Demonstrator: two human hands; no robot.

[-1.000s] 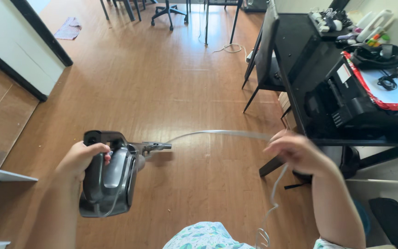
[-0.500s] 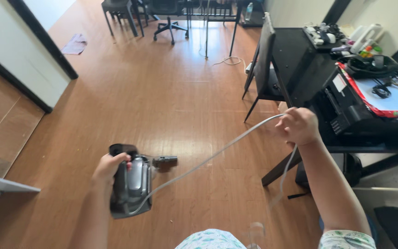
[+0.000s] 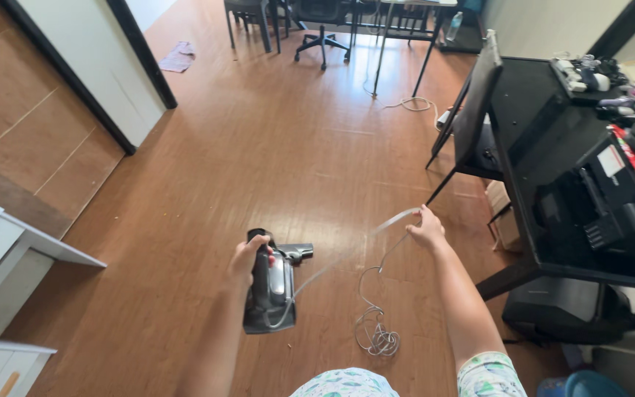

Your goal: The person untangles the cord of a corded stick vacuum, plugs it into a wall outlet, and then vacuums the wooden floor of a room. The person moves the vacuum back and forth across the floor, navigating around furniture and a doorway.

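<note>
The room was a home office with a warm brown wood-plank floor (image 3: 259,162), a black desk (image 3: 545,125) along the right side carrying a black printer (image 3: 611,213), a rolling office chair (image 3: 321,22) at the far end, and a white cabinet (image 3: 1,250) at the lower left. Out in the open floor the person held a grey handheld vacuum cleaner (image 3: 271,292) in the left hand (image 3: 248,257), fingers wrapped shut around its top handle, the body hanging below the fist with its short nozzle pointing away toward the desk side. The right hand (image 3: 428,229) was closed in a pinch on the vacuum's pale power cord (image 3: 347,257), which ran taut and slightly blurred from the machine up to those fingers, then dropped in a loose tangle of loops (image 3: 376,334) onto the floor between the two arms. Judging from this, the step in hand was drawing the cord out and straightening it; a further pull would call for a steady grip on the vacuum and care that the loops did not knot. Both arms were extended forward and down, the left nearly straight with the wrist bent over the handle, the right reaching further out and slightly raised, well apart from the left.
</note>
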